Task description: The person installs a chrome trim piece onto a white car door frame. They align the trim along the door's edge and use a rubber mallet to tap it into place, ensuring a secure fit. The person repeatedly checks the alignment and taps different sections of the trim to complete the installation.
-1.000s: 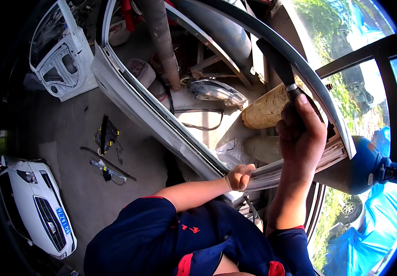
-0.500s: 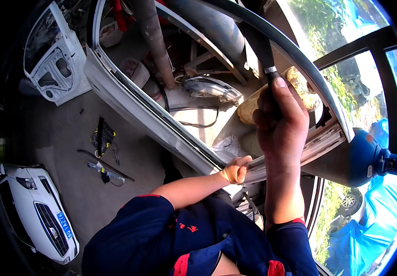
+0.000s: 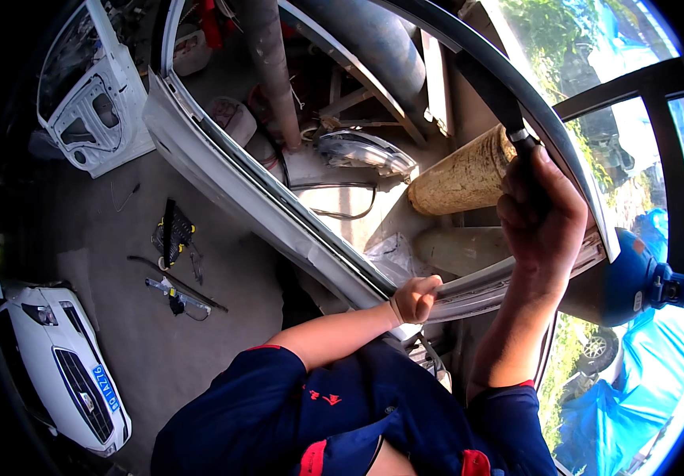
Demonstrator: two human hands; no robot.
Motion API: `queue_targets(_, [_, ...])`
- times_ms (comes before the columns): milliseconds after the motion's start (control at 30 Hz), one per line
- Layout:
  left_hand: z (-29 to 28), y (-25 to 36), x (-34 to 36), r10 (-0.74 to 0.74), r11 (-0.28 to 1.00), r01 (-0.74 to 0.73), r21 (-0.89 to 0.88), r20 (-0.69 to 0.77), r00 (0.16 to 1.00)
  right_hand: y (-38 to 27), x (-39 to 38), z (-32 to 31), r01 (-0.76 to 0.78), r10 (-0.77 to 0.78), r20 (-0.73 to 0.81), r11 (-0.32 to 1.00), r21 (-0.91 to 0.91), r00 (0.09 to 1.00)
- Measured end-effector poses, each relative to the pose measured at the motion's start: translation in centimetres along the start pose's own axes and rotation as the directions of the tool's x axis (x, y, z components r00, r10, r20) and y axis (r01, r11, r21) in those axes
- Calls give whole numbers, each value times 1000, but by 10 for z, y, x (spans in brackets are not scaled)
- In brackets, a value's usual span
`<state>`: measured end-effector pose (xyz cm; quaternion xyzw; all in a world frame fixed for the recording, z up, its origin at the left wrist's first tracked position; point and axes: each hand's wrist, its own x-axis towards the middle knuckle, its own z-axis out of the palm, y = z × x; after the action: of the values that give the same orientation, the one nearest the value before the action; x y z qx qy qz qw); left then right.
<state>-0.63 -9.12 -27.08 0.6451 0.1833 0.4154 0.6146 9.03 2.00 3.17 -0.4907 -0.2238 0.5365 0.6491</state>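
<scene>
Car door frame (image 3: 223, 181): smooth, pale metal, curved, with a dark rail along its right side. Seen through its opening, a rough, mottled yellowish cylinder (image 3: 459, 174). Left of the frame, a glossy white car (image 3: 40, 349) bears a blue plate (image 3: 106, 387) with characters. Right hand (image 3: 544, 198) closed round the handle of a dark, flat-bladed scraper (image 3: 502, 101) at the frame's right rail; blade contact cannot be confirmed. Left hand (image 3: 416, 300) clasps the frame's near corner.
</scene>
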Motion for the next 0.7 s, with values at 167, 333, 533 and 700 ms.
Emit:
queue_targets(167, [-1, 2, -1, -6, 1000, 5, 15, 23, 1000, 21, -10, 10, 2, -18, 111, 989, 146, 994])
queue_targets(333, [-4, 3, 4, 3, 1000, -3, 24, 12, 1000, 9, 1, 14, 19, -18, -22, 998, 59, 1000])
queue_targets(533, [-1, -5, -3, 12, 999, -12, 36, 11, 1000, 30, -14, 32, 28, -20, -65, 990, 139, 998])
queue_targets(700, [-1, 2, -2, -29, 999, 29, 26, 10, 1000, 11, 11, -13, -66, 47, 130, 987, 144, 990])
